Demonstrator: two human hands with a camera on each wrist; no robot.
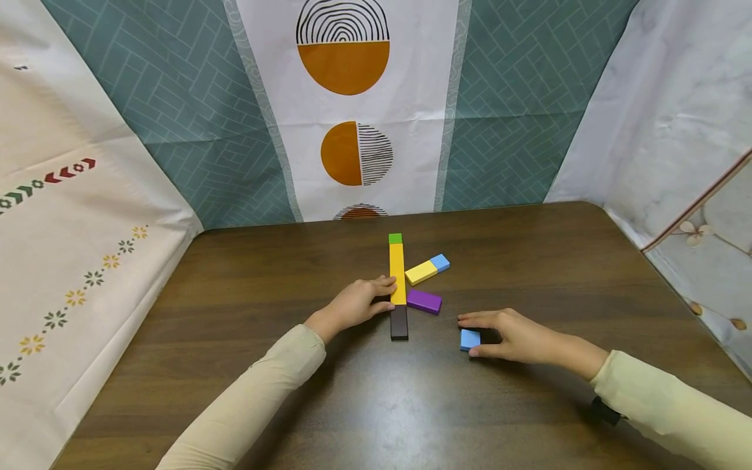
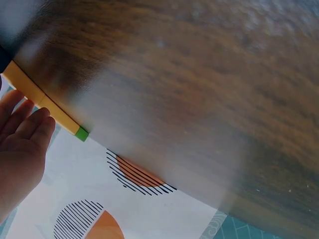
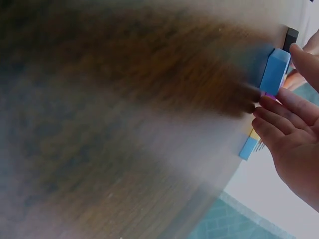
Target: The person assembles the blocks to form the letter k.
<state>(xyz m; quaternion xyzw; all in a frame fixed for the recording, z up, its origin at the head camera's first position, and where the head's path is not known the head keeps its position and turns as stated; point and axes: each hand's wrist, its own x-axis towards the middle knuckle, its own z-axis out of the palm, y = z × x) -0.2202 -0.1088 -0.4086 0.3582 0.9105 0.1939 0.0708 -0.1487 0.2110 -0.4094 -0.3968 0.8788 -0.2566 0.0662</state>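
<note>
In the head view, a straight row of blocks lies on the table: a black block (image 1: 399, 323) nearest, orange-yellow blocks (image 1: 397, 261) in the middle, a green block (image 1: 395, 239) at the far end. My left hand (image 1: 358, 303) touches the row's left side with fairly straight fingers; its fingertips meet the orange-yellow blocks in the left wrist view. To the right, my right hand (image 1: 517, 336) spreads thumb and fingers around a small blue block (image 1: 470, 339). The thumb is at its near edge; a narrow gap shows between the forefinger and its far edge.
Just right of the row lie a purple block (image 1: 424, 301) and a pale yellow block (image 1: 422, 273) end to end with another blue block (image 1: 440, 263). The brown wooden table (image 1: 264, 281) reaches a patterned cloth (image 1: 499, 130) at the back.
</note>
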